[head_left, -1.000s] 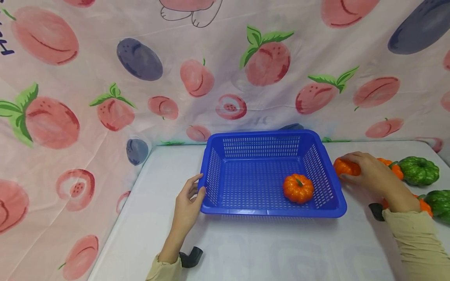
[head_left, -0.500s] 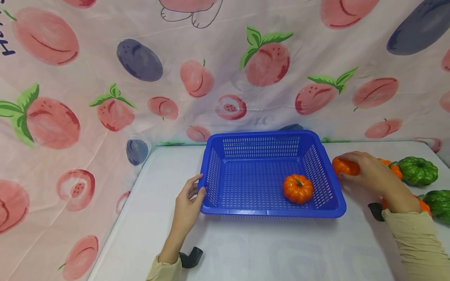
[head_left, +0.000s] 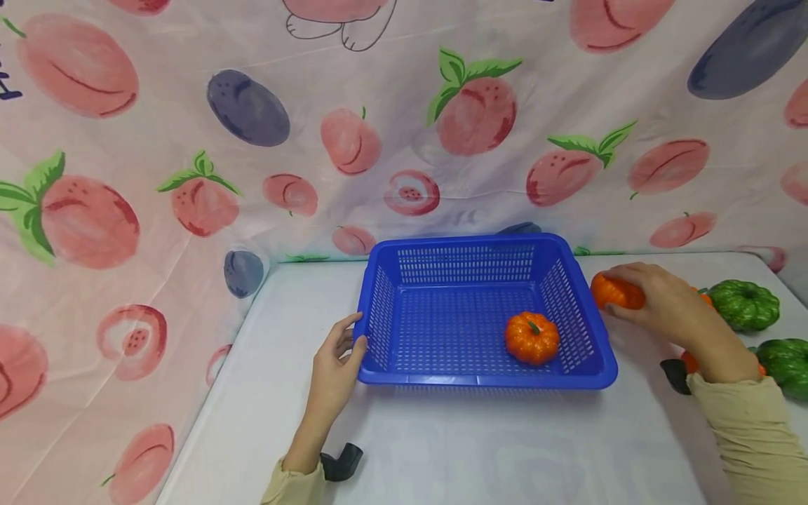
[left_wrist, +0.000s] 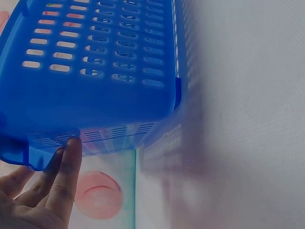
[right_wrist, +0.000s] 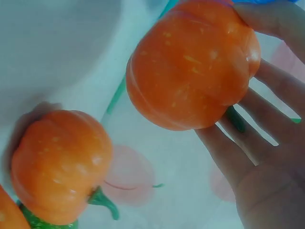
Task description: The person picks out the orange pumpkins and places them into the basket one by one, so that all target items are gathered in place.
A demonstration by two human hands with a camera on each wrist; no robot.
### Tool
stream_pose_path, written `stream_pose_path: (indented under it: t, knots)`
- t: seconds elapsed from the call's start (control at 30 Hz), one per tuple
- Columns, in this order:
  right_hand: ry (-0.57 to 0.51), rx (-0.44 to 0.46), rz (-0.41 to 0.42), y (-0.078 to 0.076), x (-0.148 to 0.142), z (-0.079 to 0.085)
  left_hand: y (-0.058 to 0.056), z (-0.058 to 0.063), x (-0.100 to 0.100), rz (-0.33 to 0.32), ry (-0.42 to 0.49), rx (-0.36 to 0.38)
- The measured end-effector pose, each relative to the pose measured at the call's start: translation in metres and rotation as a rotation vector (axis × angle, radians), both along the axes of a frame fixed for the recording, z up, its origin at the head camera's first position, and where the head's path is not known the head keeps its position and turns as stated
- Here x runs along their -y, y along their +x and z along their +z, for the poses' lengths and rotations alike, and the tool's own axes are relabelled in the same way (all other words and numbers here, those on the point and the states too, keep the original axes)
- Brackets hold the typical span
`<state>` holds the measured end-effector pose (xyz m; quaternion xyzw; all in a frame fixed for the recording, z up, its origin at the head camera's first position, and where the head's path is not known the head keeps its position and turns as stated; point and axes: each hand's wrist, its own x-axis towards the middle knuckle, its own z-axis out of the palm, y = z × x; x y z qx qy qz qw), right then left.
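Observation:
My right hand [head_left: 669,308] grips a small orange pumpkin [head_left: 617,290] just outside the basket's right rim. In the right wrist view thumb and fingers curve round this pumpkin [right_wrist: 190,67], its green stem towards the palm. At the left end of the blue plastic basket [head_left: 486,381], my left hand [head_left: 334,368] holds the rim between thumb and fingers. The left wrist view has those fingers [left_wrist: 64,186] against the basket's outer side [left_wrist: 95,105]. Inside the basket, near its right wall, sits another orange pumpkin [head_left: 532,338] with its stem up.
Right of the basket lie a green pumpkin [head_left: 745,306] and a second green one [head_left: 785,368], with orange ones partly hidden by my right arm. One orange pumpkin [right_wrist: 62,167] rests below the held one in the right wrist view. A fruit-print cloth [head_left: 404,140] hangs behind the table.
My right hand has lifted slightly with the pumpkin and shifted a little left towards the basket's rim. My left hand stays at the rim.

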<state>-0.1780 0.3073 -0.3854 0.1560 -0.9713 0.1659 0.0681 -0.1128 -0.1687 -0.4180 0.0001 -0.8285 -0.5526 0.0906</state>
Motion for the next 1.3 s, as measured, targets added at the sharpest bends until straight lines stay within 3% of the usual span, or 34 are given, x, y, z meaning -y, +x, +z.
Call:
stream_pose_path:
  t: [0.63, 1.3]
  knots:
    - [0.003, -0.042, 0.005, 0.004, 0.014, 0.028, 0.001, 0.002, 0.001, -0.02, 0.021, 0.0]
    - [0.01, -0.05, -0.004, 0.008, 0.021, 0.046, 0.001, 0.002, 0.0, -0.007, 0.013, 0.015]
